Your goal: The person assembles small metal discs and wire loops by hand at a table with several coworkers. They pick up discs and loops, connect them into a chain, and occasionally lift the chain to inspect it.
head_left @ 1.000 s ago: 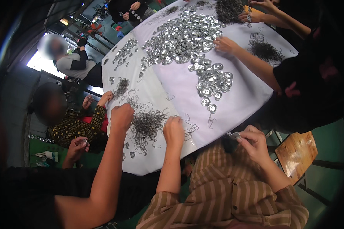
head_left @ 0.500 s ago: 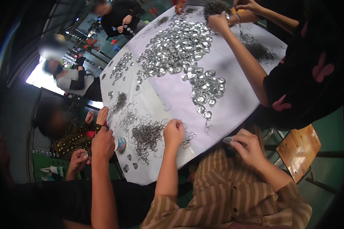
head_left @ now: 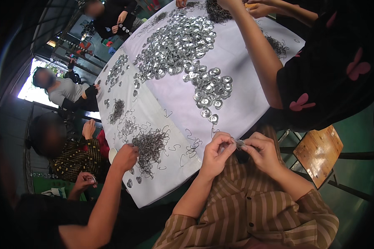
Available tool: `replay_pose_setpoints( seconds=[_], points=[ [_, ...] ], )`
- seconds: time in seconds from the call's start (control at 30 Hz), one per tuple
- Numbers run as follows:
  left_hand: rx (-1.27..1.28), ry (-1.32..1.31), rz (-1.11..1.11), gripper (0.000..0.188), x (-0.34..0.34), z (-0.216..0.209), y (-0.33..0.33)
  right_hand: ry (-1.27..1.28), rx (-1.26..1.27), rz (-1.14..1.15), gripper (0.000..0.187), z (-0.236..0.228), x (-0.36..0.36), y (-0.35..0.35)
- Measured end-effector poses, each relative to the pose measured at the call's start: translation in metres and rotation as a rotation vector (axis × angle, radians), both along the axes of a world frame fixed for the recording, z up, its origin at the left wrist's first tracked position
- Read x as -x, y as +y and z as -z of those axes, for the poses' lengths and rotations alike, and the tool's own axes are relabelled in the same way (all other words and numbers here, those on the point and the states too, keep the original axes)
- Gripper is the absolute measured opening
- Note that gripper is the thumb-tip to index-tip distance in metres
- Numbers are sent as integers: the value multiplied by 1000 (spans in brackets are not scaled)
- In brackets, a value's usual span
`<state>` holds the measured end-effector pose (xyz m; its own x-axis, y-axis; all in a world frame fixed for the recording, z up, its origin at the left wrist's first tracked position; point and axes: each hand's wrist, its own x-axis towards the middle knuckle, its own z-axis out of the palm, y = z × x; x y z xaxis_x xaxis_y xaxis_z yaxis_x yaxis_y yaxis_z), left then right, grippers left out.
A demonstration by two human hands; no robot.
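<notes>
My right hand (head_left: 262, 152) pinches a small silvery metal disc (head_left: 239, 143) over my lap, just off the table's front edge. Fingertips of my left hand (head_left: 218, 155) are pinched together and meet the disc from the other side. What they hold is too small and too covered to make out. Past my left hand lie loose bent wire hooks (head_left: 191, 143), and further left a dense pile of such hooks (head_left: 150, 150). A trail of round metal discs (head_left: 212, 89) runs back to a large heap of discs (head_left: 174, 45).
A co-worker's hand (head_left: 126, 157) reaches to the hook pile from the left. At the right another person's bare arm (head_left: 257, 50) crosses the white-covered table (head_left: 245, 112). A wooden stool (head_left: 318, 155) stands right of me. More people work along the far left side.
My left hand has left the table by the hooks and come right to meet the disc in my right hand. The left co-worker's hand has moved right, onto the hook pile.
</notes>
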<state>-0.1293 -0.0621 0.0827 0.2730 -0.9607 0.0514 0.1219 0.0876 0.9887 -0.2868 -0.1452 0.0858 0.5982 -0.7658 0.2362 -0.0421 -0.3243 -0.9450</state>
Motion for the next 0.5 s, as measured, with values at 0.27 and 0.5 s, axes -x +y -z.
replay_pose_setpoints(
  seconds=[0.27, 0.5],
  points=[
    [32, -20, -128, 6, 13, 5, 2, 18, 226, -62, 13, 16, -4, -24],
    [-53, -385, -104, 6, 19, -10, 12, 162, 557, -40, 26, 71, -81, -50]
  ],
)
